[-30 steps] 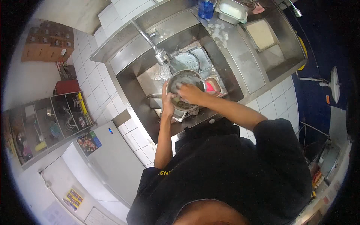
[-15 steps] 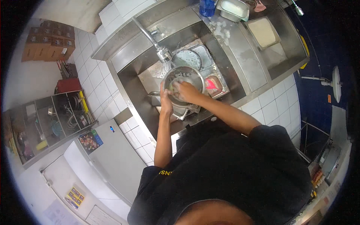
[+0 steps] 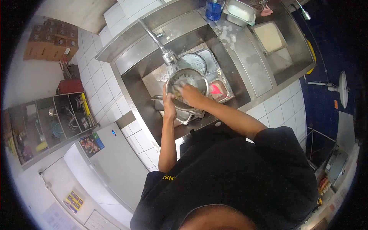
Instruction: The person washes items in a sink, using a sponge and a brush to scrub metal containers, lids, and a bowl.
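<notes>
A round metal bowl (image 3: 196,79) is tilted over the sink, with suds on its inner wall. My left hand (image 3: 169,103) is closed on the bowl's left rim, thumb toward the inside. Inside the bowl my right hand (image 3: 190,96) presses a small yellowish-green sponge (image 3: 177,93) to the wall; motion blurs the fingers and partly hides the sponge. Just behind the bowl lies a soapy round lid or plate (image 3: 192,61). Under the bowl, a rectangular metal pan (image 3: 184,117) shows only in part.
The spring-hose faucet (image 3: 168,57) hangs close behind the bowl. Inside the sink (image 3: 134,82) are a rectangular pan (image 3: 209,57) and a bright pink item (image 3: 218,89). On the right counter stand a blue container (image 3: 213,10), a metal pan (image 3: 239,13) and a tray of pale liquid (image 3: 268,36).
My right hand has shifted slightly within the bowl, still rubbing its inside. The left hand keeps its hold on the rim. The whole view has shifted a little.
</notes>
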Tool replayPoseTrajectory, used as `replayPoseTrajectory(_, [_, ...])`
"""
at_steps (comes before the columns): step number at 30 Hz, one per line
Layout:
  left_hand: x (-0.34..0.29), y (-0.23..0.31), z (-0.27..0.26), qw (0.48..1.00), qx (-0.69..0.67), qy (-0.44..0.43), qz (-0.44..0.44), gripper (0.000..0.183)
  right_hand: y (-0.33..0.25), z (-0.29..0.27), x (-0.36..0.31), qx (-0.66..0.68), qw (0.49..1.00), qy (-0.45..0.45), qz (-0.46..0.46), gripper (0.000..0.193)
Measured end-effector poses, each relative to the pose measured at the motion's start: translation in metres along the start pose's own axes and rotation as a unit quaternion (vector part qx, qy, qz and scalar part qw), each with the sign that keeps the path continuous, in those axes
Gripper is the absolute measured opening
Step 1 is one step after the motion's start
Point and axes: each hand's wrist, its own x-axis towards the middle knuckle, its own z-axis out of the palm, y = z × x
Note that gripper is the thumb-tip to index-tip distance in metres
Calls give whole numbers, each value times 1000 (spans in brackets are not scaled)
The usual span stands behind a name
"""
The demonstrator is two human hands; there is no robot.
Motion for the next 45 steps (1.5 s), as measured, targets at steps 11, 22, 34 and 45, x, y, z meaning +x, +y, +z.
replayPoseTrajectory(11, [-1,0,1,996,84,22,32,63,42,0,9,48,980,-132,-139,32])
replayPoseTrajectory(22, [-6,-3,2,989,141,-14,35,60,45,30,3,13,996,87,-32,33])
replayPoseTrajectory(34, [5,-2,-19,995,1,19,-97,61,17,-31,7,246,926,-278,-69,33])
replayPoseTrajectory(45, [-5,43,34,989,125,-50,53,63,15,-48,-12,-242,966,-94,-16,54])
